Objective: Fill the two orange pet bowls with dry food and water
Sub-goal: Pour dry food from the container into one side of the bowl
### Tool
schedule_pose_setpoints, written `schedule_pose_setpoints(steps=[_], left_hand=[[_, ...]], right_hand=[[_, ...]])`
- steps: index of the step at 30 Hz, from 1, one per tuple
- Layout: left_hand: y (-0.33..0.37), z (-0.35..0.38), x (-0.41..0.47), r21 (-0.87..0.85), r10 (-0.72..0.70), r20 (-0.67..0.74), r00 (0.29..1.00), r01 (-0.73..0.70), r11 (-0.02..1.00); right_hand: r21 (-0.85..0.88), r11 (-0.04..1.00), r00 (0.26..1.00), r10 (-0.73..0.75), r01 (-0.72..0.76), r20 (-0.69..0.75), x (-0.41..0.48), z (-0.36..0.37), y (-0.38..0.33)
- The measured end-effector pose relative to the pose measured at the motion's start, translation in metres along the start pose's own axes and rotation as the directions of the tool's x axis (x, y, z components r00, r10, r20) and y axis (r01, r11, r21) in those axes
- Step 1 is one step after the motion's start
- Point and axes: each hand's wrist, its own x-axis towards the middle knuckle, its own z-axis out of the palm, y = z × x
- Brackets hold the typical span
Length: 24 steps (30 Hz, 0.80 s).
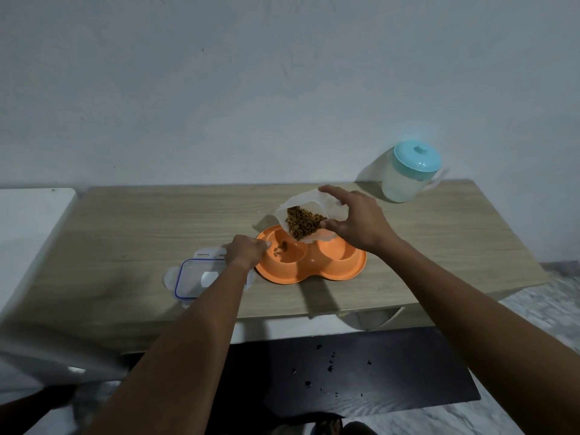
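Observation:
An orange double pet bowl sits on the wooden table. My right hand grips a clear plastic container of brown dry food, tilted down over the left bowl. A few kibbles lie in that left bowl. The right bowl looks bare. My left hand holds the double bowl's left rim. A water jug with a teal lid stands at the table's back right.
The container's clear lid with a blue seal lies on the table, left of the bowl, partly under my left forearm. A white surface adjoins the table's left side. A dark mat with scattered crumbs lies on the floor below.

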Motion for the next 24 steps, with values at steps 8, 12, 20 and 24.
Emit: schedule_pose_setpoints(steps=[8,12,20,24], left_hand=[[0.0011,-0.001,-0.0034,-0.018,-0.006,0.008,1.0,0.006,1.0],[0.0028,-0.0017,-0.0052,-0.019,-0.006,0.011,1.0,0.006,1.0],[0.005,-0.0029,-0.0076,-0.018,-0.007,0.012,1.0,0.007,1.0],[0.0059,-0.003,-0.0072,-0.016,-0.013,0.009,1.0,0.013,1.0]], right_hand=[[0.017,1.0,1.0,-0.003,0.003,-0.007,-0.0026,-0.0012,0.0],[0.026,1.0,1.0,0.003,-0.002,-0.007,-0.0025,-0.0015,-0.0008],[0.116,0.991,0.997,0.071,-0.07,-0.003,-0.0054,-0.0017,-0.0006],[0.33,0.915,0.972,0.227,-0.232,0.057,-0.0063,0.0006,0.0065]])
